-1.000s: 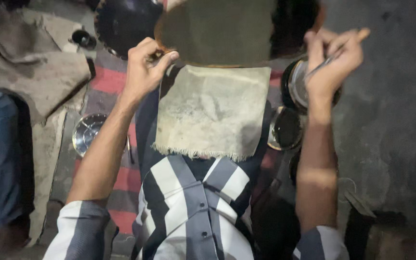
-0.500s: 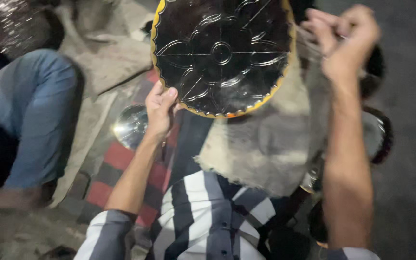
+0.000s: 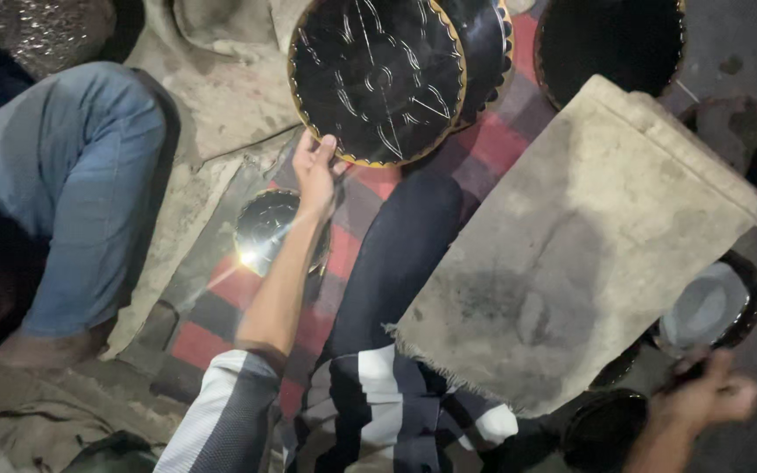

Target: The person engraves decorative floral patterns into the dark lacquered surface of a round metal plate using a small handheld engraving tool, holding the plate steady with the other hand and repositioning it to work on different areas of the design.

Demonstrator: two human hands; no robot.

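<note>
Dim floor covered with a red-and-black checked mat (image 3: 212,337), where another person's jeans-clad leg (image 3: 89,193) rests at nine o'clock. Left hand (image 3: 315,171) grips the black engraved plate (image 3: 377,81) by its lower rim; the plate lies at one o'clock from it. Burlap cloth (image 3: 571,254) drapes the lap. Right hand (image 3: 703,398), blurred at five o'clock, is clenched around something dark and unclear.

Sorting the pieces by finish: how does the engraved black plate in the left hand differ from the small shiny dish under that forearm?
The engraved black plate is far larger than the small shiny dish. The plate is dark with a gold scalloped rim, while the dish glares bright. The left hand grips the plate's edge; the dish lies untouched on the checked cloth. Both are round.
</note>
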